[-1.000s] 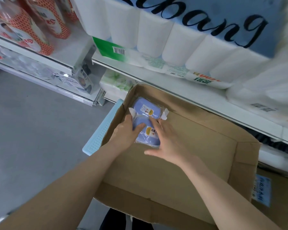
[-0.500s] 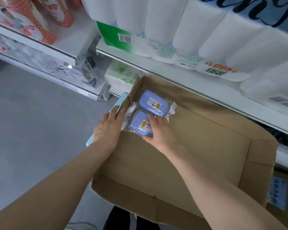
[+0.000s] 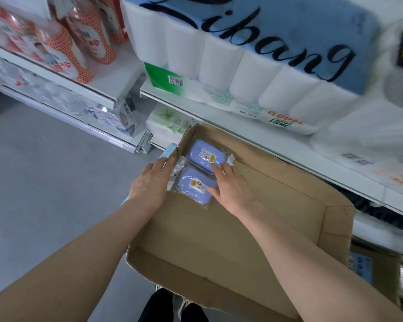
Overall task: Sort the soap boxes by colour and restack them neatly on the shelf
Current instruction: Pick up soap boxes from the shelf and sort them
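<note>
Cardboard tray [image 3: 219, 233] holds glossy rounded lilac soap boxes [image 3: 193, 189]; right hand [image 3: 234, 189] rests on them, left hand [image 3: 149, 185] alongside, fingers straight.

Paper-goods aisle, loo roll pretty much everywhere

Big multipack of white toilet rolls [image 3: 230, 66] up top, blue wrap with black script lettering, and a green-labelled pack [image 3: 163, 76] with a barcode just below its left end. Upper left there's a row of orange-red patterned packs [image 3: 79, 45]. Lower down, a tissue pack with green leaf print [image 3: 170, 122] sits just behind the far left corner of an open brown cardboard box [image 3: 219, 240]. A pale blue plastic thing [image 3: 166, 154] pokes out along the box's left side, can't tell what it is. Grey floor [image 3: 44, 194] on the left, and another carton with a blue label [image 3: 361, 263] at the lower right.
</note>
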Available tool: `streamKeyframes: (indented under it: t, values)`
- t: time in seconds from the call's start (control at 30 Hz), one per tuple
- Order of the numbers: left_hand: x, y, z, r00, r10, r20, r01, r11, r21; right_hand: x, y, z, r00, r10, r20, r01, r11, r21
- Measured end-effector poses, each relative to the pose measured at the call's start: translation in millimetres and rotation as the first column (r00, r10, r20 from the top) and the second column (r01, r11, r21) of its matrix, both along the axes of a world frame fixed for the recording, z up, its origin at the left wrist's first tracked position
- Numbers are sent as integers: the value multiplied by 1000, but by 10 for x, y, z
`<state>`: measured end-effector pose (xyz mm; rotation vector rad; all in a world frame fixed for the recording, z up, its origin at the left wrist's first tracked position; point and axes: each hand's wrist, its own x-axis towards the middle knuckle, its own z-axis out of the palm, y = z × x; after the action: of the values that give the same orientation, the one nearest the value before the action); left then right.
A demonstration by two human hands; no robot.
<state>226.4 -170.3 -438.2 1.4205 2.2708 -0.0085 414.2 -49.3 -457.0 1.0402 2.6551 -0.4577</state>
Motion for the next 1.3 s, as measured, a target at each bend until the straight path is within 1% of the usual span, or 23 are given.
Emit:
streamKeyframes:
  t: [0.1,0.17,0.23,0.3,0.43,0.53,0.63,0.73,0.83,0.93,1.03,1.13,1.23,1.3]
  values:
    - [30,51,376,999,-35,13,34,999,39,115,55,452,1000,29,-11,-28,996,84]
    - [53,74,661,997,-72,17,70,993,94,209,77,794,999,43,-15,-40,989,144]
    - [85,95,960,993,-109,-39,114,983,145,309,90,1162,998,62,-29,-55,978,200]
    - [125,106,1309,988,-107,-109,125,976,180,415,95,1523,994,94,-51,-78,965,251]
    - [212,117,2028,968,-150,-201,185,968,170,585,95,2157,982,162,-93,-118,923,366]
    - [258,124,2528,936,-195,-293,256,948,188,651,98,2636,961,234,-150,-143,879,454]
    - [254,166,3014,907,-231,-352,332,907,260,660,180,3142,936,280,-213,-127,834,537]
    - [229,269,3474,890,-221,-400,377,849,371,628,299,3619,924,307,-229,-111,787,606]
    - [205,408,3848,897,-193,-398,381,794,475,587,385,4028,915,292,-279,-45,761,647]
    - [157,604,4102,880,-207,-428,436,710,553,557,479,4325,901,282,-330,22,730,683]
    - [111,832,4303,866,-239,-440,476,666,574,529,587,4493,900,234,-367,103,704,702]
    - [-25,1056,4413,864,-275,-422,492,638,592,419,690,4600,905,115,-409,210,715,667]
    - [-220,1288,4464,855,-300,-424,510,641,574,195,825,4679,912,-65,-404,315,744,590]
    - [-359,1446,4491,851,-322,-414,517,647,560,13,936,4700,888,-212,-408,413,758,505]
